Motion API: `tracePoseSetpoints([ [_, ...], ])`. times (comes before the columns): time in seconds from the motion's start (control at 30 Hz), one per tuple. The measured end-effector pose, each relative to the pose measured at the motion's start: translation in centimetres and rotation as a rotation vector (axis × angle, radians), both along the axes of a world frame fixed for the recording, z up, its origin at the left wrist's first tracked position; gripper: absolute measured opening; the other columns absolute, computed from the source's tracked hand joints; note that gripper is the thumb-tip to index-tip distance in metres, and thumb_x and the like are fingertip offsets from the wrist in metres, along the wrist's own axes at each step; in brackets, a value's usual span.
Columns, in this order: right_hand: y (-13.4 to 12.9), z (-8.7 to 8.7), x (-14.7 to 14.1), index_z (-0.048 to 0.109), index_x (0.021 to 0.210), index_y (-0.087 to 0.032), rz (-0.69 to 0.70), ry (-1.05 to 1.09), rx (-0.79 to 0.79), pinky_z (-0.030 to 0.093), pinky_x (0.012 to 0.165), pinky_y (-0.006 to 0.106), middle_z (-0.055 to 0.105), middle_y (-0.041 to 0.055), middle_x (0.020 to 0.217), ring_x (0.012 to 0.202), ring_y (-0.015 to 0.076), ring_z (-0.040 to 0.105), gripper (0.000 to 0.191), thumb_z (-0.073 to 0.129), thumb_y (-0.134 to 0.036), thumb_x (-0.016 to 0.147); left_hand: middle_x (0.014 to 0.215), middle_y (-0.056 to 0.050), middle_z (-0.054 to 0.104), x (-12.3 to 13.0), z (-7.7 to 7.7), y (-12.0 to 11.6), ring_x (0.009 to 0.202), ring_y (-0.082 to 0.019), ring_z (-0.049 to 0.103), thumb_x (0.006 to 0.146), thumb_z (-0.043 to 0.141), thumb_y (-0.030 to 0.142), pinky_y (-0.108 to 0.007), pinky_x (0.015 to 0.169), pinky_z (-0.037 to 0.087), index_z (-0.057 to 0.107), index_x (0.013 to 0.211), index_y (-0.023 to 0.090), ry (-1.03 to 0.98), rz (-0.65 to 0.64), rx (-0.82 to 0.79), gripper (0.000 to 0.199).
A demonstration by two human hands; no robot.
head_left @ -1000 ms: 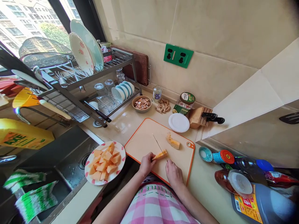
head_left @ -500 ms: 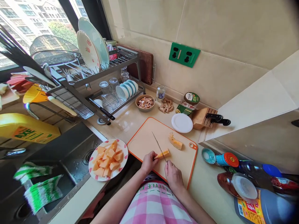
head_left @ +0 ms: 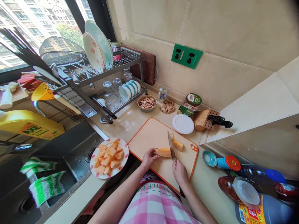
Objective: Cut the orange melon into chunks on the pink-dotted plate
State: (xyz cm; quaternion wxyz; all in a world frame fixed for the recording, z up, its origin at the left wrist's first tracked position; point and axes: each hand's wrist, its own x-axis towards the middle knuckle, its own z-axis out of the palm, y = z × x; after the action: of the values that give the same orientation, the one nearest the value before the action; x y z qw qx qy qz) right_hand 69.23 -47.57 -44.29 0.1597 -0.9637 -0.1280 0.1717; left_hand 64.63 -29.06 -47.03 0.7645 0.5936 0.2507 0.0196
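Observation:
My left hand [head_left: 149,158] pinches the left end of an orange melon wedge [head_left: 163,152], which lies on its side on the cutting board [head_left: 147,133] with its orange rim. My right hand [head_left: 180,173] is closed round the handle of a knife [head_left: 171,146]. The blade points away from me and stands at the wedge's right end; I cannot tell whether it touches. Just behind the blade lies a second melon piece [head_left: 178,145], partly hidden by it. To the left, a spotted plate [head_left: 126,150] holds several melon chunks [head_left: 108,159].
A white plate [head_left: 183,124] and a knife block [head_left: 203,119] stand behind the board, near ginger [head_left: 167,106] and a bowl [head_left: 146,109] of garlic. Bottles and jars [head_left: 245,189] line the right side. The sink [head_left: 72,155] and dish rack [head_left: 102,79] are at left.
The knife has moved right, from across the wedge to its right end. The wedge has turned from tilted to nearly level, showing its broad side. The view has shifted slightly.

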Motion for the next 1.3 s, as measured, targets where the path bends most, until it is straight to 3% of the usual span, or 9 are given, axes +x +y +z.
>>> tracePoseSetpoints([
  [0.23,-1.3,-1.7,0.0,0.057,0.075,-0.019,-0.035,0.101,0.197,0.043,0.054,0.025,0.064,0.0064,0.062,0.060,0.0186,0.063,0.033,0.028,-0.029,0.088,0.095,-0.005,0.065,1.5,-0.4,-3.0,0.087,-0.018,0.060,0.061,0.073,0.035,-0.033,0.081,0.049,0.058,0.101,0.019,-0.093,0.232,-0.225,0.045],
  [0.33,-1.9,-1.7,0.4,0.053,0.069,-0.022,-0.014,0.213,0.273,0.041,0.045,0.025,0.058,0.0033,0.049,0.045,0.0177,0.057,0.035,0.027,-0.038,0.086,0.098,-0.006,0.063,1.9,-0.1,-3.9,0.086,-0.018,0.059,0.066,0.069,0.038,-0.031,0.075,0.050,0.056,0.103,0.020,-0.098,0.344,-0.296,0.044],
  [0.47,-1.7,-0.7,0.4,0.045,0.063,-0.024,0.063,0.379,0.352,0.040,0.041,0.025,0.054,0.0011,0.045,0.037,0.0158,0.052,0.039,0.025,-0.051,0.084,0.103,-0.008,0.061,1.1,1.1,-3.2,0.089,-0.020,0.059,0.068,0.068,0.044,-0.031,0.070,0.051,0.055,0.103,0.020,-0.062,0.452,-0.431,0.045],
  [0.6,-0.6,1.5,-0.4,0.043,0.065,-0.025,0.196,0.455,0.383,0.043,0.043,0.025,0.051,-0.0012,0.046,0.039,0.0149,0.052,0.042,0.026,-0.060,0.082,0.096,-0.007,0.064,-2.7,3.2,-1.8,0.079,-0.020,0.063,0.070,0.068,0.046,-0.033,0.066,0.052,0.056,0.103,0.019,-0.003,0.516,-0.654,0.044],
  [0.7,1.5,2.9,-1.1,0.043,0.067,-0.024,0.262,0.487,0.423,0.043,0.044,0.024,0.049,-0.0028,0.048,0.041,0.0138,0.052,0.043,0.027,-0.061,0.081,0.105,-0.011,0.065,-6.8,5.1,-0.3,0.088,-0.022,0.064,0.077,0.061,0.046,-0.033,0.072,0.052,0.059,0.108,0.016,-0.076,0.523,-0.779,0.044],
  [0.83,6.1,4.3,-2.3,0.044,0.072,-0.023,0.402,0.637,0.463,0.039,0.040,0.021,0.046,-0.0063,0.050,0.037,0.0100,0.047,0.039,0.029,-0.057,0.083,0.103,-0.010,0.067,-13.3,6.8,2.1,0.091,-0.020,0.064,0.081,0.059,0.041,-0.030,0.081,0.050,0.061,0.106,0.014,-0.135,0.707,-0.764,0.037],
  [0.97,11.2,4.8,-4.0,0.041,0.070,-0.022,0.579,0.711,0.420,0.033,0.036,0.019,0.047,-0.0078,0.050,0.033,0.0072,0.045,0.035,0.029,-0.050,0.085,0.076,-0.004,0.066,-19.6,7.0,4.7,0.062,-0.014,0.062,0.084,0.054,0.043,-0.025,0.055,0.050,0.060,0.093,0.015,-0.014,0.971,-0.785,0.030],
  [1.07,13.7,4.6,-4.9,0.040,0.069,-0.022,0.611,0.712,0.345,0.029,0.033,0.018,0.046,-0.0085,0.048,0.031,0.0070,0.044,0.032,0.029,-0.048,0.084,0.073,-0.003,0.063,-23.1,6.9,6.9,0.056,-0.011,0.059,0.088,0.048,0.043,-0.023,0.049,0.048,0.058,0.089,0.015,0.048,1.106,-0.849,0.030],
  [1.3,14.5,4.3,-5.8,0.037,0.069,-0.022,0.468,0.667,0.250,0.027,0.032,0.017,0.045,-0.0093,0.047,0.030,0.0063,0.043,0.029,0.030,-0.047,0.083,0.074,-0.003,0.064,-25.9,6.1,12.7,0.054,-0.012,0.061,0.090,0.045,0.041,-0.024,0.049,0.051,0.054,0.099,0.017,0.050,1.123,-0.863,0.027],
])
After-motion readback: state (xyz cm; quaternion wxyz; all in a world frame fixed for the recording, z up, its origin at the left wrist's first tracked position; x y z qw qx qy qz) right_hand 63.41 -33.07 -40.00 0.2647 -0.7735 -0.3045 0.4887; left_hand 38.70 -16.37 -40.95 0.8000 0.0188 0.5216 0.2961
